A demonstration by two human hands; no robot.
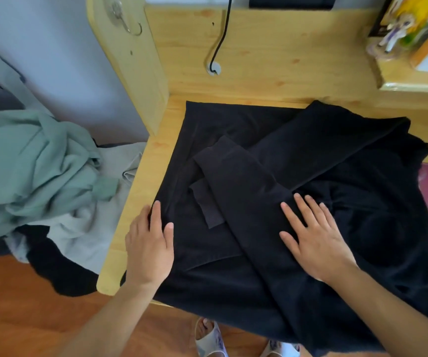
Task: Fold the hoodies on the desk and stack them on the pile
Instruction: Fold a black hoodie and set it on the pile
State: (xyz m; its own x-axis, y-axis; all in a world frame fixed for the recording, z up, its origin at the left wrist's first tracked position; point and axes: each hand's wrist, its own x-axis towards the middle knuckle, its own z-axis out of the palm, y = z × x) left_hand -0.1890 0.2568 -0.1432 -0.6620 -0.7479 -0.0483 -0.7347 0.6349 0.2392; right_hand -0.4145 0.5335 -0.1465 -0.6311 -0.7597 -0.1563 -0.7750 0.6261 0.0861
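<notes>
Person, head view: left hand [149,249] and right hand [317,243] bare, forearms unsleeved; no rings or watch visible. Below the desk [272,47] edge, feet in pale open-toed slippers [211,340].

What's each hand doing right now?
Left hand: open, flat on the hoodie edge.
Right hand: open, pressing the folded sleeve.

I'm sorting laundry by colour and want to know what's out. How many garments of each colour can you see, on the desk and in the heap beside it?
Black: 2, the hoodie on the desk and a black piece low in the heap
Green: 1, the green garment
Grey: 1, the grey garment
Total: 4 visible; the heap may hide more.
</notes>
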